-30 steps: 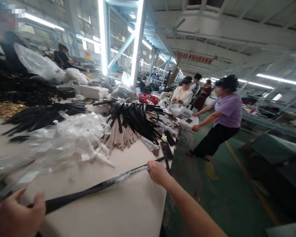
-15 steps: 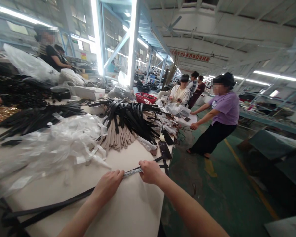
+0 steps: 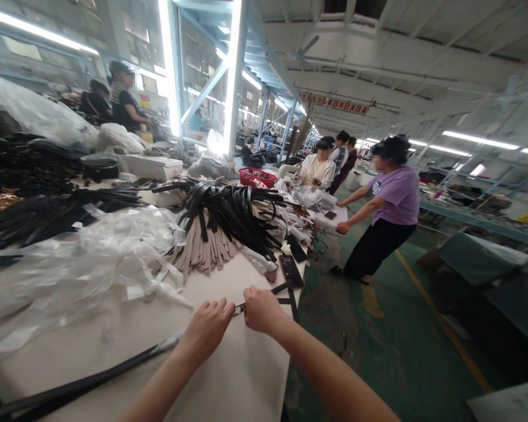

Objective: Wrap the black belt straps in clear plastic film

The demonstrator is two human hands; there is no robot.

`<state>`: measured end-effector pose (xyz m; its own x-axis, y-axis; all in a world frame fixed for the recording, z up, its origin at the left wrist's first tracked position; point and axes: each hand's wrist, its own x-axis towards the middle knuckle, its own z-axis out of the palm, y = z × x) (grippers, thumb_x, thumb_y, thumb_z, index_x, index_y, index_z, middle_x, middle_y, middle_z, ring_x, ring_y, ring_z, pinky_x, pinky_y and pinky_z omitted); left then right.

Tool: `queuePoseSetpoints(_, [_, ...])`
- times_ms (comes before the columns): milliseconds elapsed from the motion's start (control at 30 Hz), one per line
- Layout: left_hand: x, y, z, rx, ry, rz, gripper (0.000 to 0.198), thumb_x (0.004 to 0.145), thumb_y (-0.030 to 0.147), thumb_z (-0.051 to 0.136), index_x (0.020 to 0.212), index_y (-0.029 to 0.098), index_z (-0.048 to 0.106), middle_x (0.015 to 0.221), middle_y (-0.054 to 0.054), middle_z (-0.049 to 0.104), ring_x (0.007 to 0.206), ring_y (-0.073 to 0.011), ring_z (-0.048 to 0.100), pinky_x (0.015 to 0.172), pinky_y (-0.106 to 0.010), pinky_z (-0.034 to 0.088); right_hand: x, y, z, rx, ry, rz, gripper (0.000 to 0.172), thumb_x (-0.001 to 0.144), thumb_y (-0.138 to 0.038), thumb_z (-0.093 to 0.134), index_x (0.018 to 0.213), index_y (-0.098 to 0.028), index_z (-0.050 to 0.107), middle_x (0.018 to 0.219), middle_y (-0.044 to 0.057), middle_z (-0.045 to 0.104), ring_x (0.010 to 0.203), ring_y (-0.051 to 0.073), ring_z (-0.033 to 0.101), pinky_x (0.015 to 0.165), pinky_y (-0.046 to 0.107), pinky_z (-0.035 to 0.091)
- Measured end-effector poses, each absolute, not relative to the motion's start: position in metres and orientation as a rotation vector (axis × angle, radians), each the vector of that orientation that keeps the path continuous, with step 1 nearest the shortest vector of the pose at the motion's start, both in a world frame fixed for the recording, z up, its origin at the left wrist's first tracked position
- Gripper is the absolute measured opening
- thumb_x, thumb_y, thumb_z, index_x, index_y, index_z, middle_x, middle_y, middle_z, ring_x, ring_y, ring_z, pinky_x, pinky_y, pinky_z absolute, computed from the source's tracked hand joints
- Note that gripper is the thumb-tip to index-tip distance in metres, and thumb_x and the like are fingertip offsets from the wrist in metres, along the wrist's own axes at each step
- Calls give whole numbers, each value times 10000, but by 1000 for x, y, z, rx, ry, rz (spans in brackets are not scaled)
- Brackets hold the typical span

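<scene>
A long black strap (image 3: pixel 110 370) runs from the lower left across the table, through both my hands and out past the right one. My left hand (image 3: pixel 211 329) is closed around it. Close by, my right hand (image 3: pixel 263 309) pinches the strap too, leaving a short gap. Pale, shiny wrapping shows on the strap in that gap and again behind my left wrist. My fingertips hide part of it. Beyond my right hand, the strap's far part lies near a dark phone (image 3: pixel 291 271) by the table edge.
Crumpled clear plastic sleeves (image 3: pixel 123 246) lie on the pale table (image 3: pixel 242 375). Behind them is a heap of black straps (image 3: pixel 229 211) with beige undersides. A red basket (image 3: pixel 256 177) stands farther back. A person in purple (image 3: pixel 393 196) leans beside the table's right side.
My left hand has moved right along the strap, closer to my right hand. Wrapped strap now shows behind my left wrist, and the gap between my hands is shorter. The view has shifted slightly.
</scene>
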<state>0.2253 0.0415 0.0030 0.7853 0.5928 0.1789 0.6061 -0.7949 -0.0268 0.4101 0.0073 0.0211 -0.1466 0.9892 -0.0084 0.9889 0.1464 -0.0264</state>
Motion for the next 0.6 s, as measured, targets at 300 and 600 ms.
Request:
queuePoseSetpoints(300, [156,51,-26,-2830,-1160,-484,548,894,416,575,1396,213,490,1382,-152,556,1254,-330,516,1044,-474,394,438,4,12,-1875,-2451,76,407,830,-351,617,1205,-197,577,1214,111,570,1134,275,512,952,381,422])
queuePoseSetpoints(600, [6,46,-68,-2761,-1570,-465,409,906,437,469,1178,208,671,1182,-117,688,1140,-313,624,1012,-487,484,427,11,-9,-1836,-2484,72,241,836,-237,555,1047,-123,588,1065,159,592,1024,288,517,914,414,424])
